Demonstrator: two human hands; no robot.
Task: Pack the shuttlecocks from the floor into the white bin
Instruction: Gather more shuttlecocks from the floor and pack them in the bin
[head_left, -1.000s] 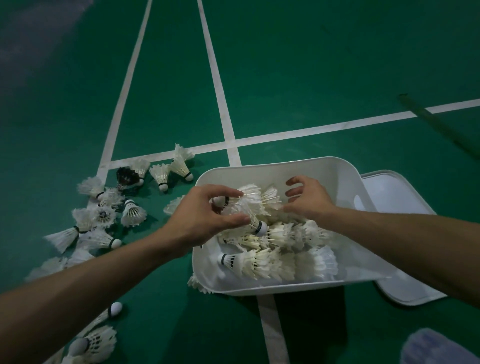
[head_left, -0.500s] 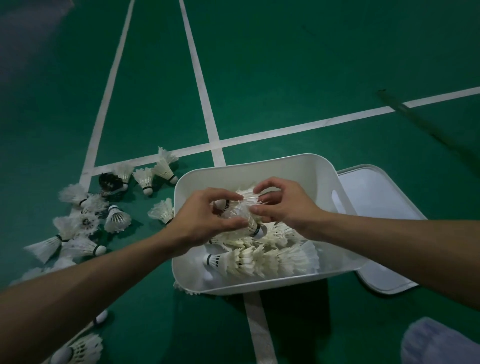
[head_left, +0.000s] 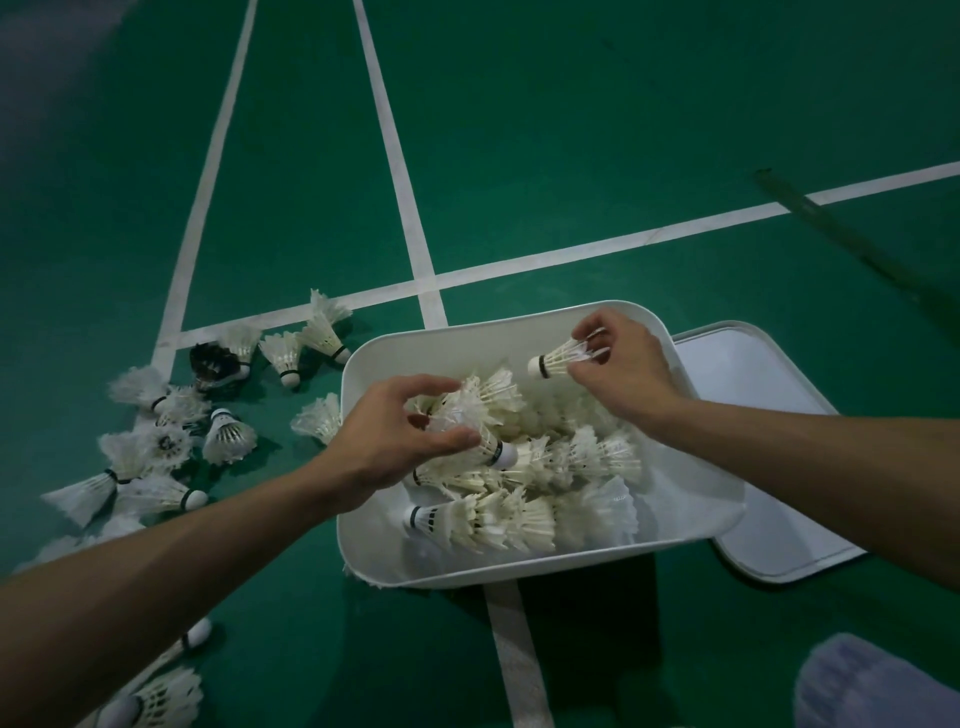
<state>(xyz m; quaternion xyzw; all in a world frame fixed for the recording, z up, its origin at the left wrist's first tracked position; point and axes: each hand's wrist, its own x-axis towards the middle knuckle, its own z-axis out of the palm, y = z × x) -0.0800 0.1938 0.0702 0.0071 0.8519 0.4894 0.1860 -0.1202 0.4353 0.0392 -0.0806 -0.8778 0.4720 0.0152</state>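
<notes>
- Where white lines (head_left: 401, 171) cross the green floor (head_left: 571, 130), the white bin (head_left: 447, 348) holds rows of shuttlecocks (head_left: 519, 525).
- Left hand (head_left: 384, 447) grips a bunch (head_left: 467, 410) above them; right hand (head_left: 628, 374) pinches a single shuttlecock (head_left: 558, 358) by its feathers.
- Loose shuttlecocks (head_left: 228, 436) lie left of the bin; the lowest are cut off and dim.

white bin (head_left: 519, 578) open, upright on floor (head_left: 571, 130) | packed shuttlecocks (head_left: 519, 522) white-feathered, nested in sideways rows inside | held bunch (head_left: 480, 410) above bin's left part | single shuttlecock (head_left: 558, 358) over far end, cork left | loose shuttlecocks (head_left: 228, 436) scattered left of bin, one dark
</notes>
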